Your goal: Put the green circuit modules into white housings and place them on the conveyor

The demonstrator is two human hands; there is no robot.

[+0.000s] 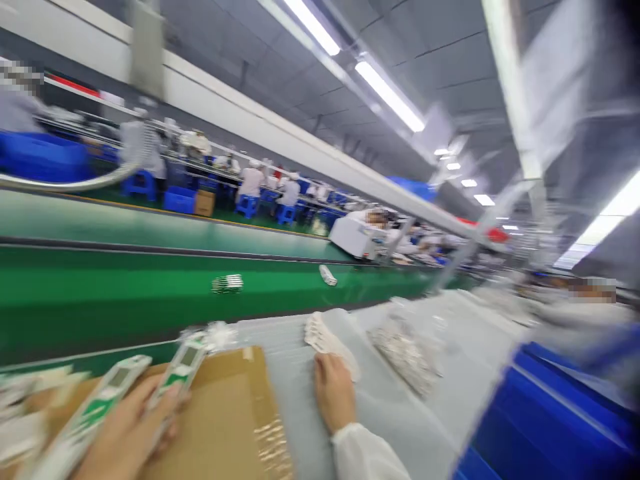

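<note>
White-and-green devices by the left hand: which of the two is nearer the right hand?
The rightmost device, its lower part crossed by the left hand; the other device shows on that hand's left, farther from the right hand.

The slim device nearer the left edge [95, 412] is white, with a bright green patch and a grey window; the other slim device [186, 361] repeats the same white, green and grey. The cardboard [220, 400] is tan-brown, patterned towards its right edge with pale, shiny flecks in blurred rows. The table covering [395, 413] is light grey, the knobbly piece [327, 341] off-white, the sleeve [367, 453] white. A clear bag [405, 350] shows cream-white contents. The belt [125, 287] is deep green; the small stack [227, 284] on it is striped white and green. The bin [545, 413] is strong blue, as are the stools [287, 213].
</note>
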